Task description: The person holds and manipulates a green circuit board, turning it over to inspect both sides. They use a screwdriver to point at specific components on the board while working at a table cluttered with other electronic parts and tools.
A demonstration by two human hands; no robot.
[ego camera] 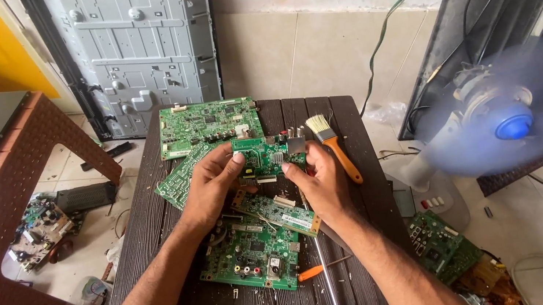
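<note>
Green fibreglass fills the middle of the view: a small rectangular green circuit board [263,155] with metal connector cans at its right end is held up between both hands above the dark wood-grain slatted desk [152,233]. The left hand [209,186] grips the board's left edge, thumb on top; the right hand [321,179] is closed on its right lower edge. Beneath them lie more green boards: a large one [207,125] at the desk's far edge and one with coloured sockets [253,256] nearer the person. An orange-handled paintbrush [333,145] rests just right of the hands, near a spinning blue fan [511,110].
</note>
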